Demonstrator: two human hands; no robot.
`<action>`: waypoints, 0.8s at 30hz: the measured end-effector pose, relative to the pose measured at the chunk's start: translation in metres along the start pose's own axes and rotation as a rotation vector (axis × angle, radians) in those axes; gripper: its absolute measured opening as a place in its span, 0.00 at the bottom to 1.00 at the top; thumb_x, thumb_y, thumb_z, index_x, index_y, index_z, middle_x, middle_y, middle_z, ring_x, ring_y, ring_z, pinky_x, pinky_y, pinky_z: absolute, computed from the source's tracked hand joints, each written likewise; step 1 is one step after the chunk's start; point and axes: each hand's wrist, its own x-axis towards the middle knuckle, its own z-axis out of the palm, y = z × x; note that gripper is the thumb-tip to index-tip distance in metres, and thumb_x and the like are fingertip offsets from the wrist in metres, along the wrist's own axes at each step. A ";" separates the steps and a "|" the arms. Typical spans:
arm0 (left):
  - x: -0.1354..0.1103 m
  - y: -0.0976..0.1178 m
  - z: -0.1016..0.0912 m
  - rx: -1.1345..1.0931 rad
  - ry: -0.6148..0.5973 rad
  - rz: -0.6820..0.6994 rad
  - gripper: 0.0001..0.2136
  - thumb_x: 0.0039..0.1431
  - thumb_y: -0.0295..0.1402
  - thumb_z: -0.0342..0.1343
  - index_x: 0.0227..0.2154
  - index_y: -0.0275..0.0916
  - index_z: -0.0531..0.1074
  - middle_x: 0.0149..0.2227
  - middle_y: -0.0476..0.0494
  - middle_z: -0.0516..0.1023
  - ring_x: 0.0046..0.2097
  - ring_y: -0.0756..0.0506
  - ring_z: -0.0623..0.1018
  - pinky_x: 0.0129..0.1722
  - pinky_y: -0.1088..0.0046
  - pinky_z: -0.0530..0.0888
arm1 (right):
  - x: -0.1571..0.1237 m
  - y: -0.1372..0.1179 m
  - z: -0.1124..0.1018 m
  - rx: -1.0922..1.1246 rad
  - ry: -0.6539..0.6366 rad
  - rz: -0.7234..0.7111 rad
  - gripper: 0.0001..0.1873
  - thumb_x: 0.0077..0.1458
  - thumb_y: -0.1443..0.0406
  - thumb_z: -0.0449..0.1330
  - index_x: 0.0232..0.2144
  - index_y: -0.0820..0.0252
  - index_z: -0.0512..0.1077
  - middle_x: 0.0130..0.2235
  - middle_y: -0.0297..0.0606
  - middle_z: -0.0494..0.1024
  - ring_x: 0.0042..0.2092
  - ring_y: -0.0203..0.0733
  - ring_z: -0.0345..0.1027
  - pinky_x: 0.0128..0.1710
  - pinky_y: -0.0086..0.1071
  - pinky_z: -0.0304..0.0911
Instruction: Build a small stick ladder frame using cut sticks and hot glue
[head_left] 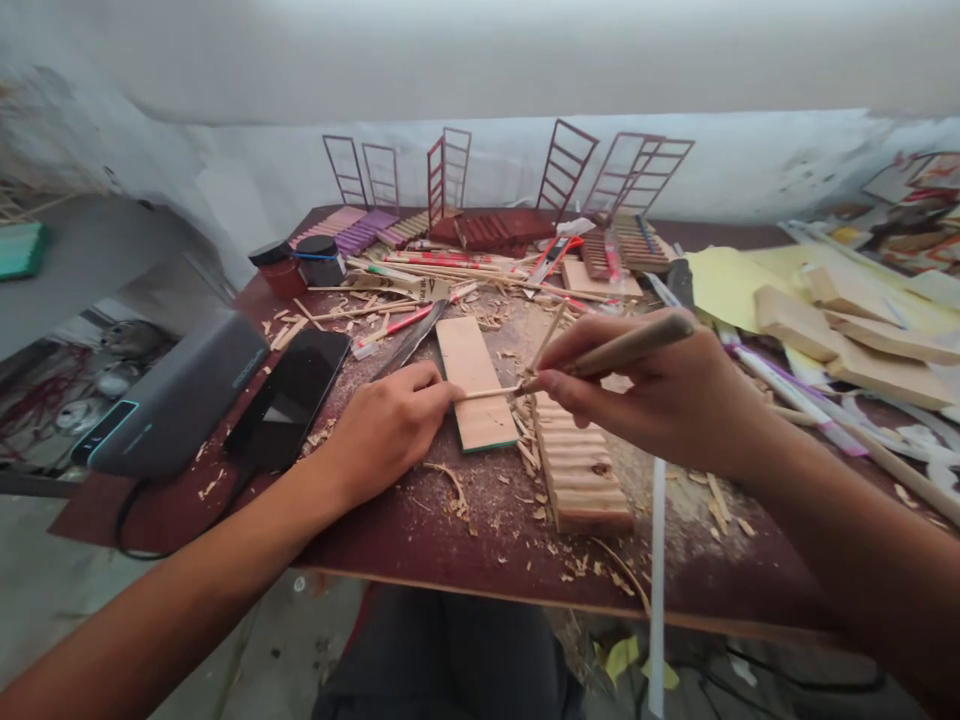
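Note:
My left hand (405, 415) pinches the left end of a thin wooden stick (487, 393), held across a flat pale wooden board (476, 345) with a green near edge. In my right hand (652, 390) is a carving knife with a smooth wooden handle (637, 342). Its working end meets the stick's right end, and the blade itself is mostly hidden by my fingers. A thin sliver of wood (547, 335) stands up beside that spot. Just right of the board, below my right hand, lies a grooved wooden block (581, 465).
Wood shavings (457, 490) litter the dark red table (420, 545). To the left lie a phone (289, 400), a grey device (180, 390) and lidded jars (281, 268). Small ladder-like frames (566, 170) stand behind. Wooden pieces (862, 330) lie right; a white strip (658, 590) crosses the front edge.

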 end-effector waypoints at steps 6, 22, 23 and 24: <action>-0.002 0.002 0.000 -0.060 0.001 0.048 0.09 0.70 0.26 0.51 0.44 0.37 0.77 0.40 0.43 0.76 0.41 0.46 0.77 0.43 0.69 0.75 | 0.003 0.012 0.023 -0.004 0.011 -0.027 0.08 0.62 0.66 0.61 0.29 0.59 0.73 0.22 0.29 0.72 0.23 0.31 0.61 0.25 0.30 0.57; -0.002 0.005 0.000 -0.071 0.079 0.088 0.09 0.68 0.23 0.53 0.31 0.35 0.72 0.35 0.45 0.74 0.35 0.49 0.74 0.36 0.72 0.69 | -0.006 0.023 0.035 -0.015 0.065 -0.107 0.07 0.61 0.67 0.63 0.29 0.60 0.74 0.21 0.29 0.73 0.22 0.29 0.63 0.24 0.28 0.58; -0.001 0.005 0.000 -0.074 0.085 0.090 0.09 0.68 0.23 0.53 0.30 0.34 0.72 0.34 0.45 0.74 0.35 0.49 0.74 0.35 0.72 0.69 | -0.006 0.024 0.035 -0.017 0.069 -0.115 0.07 0.60 0.67 0.63 0.29 0.60 0.74 0.21 0.29 0.73 0.21 0.29 0.62 0.24 0.28 0.58; -0.001 0.005 0.000 -0.078 0.090 0.090 0.09 0.68 0.23 0.53 0.30 0.34 0.72 0.34 0.45 0.74 0.34 0.49 0.74 0.35 0.72 0.69 | -0.006 0.024 0.035 -0.020 0.072 -0.118 0.07 0.60 0.67 0.63 0.29 0.60 0.74 0.21 0.28 0.73 0.21 0.29 0.62 0.23 0.28 0.57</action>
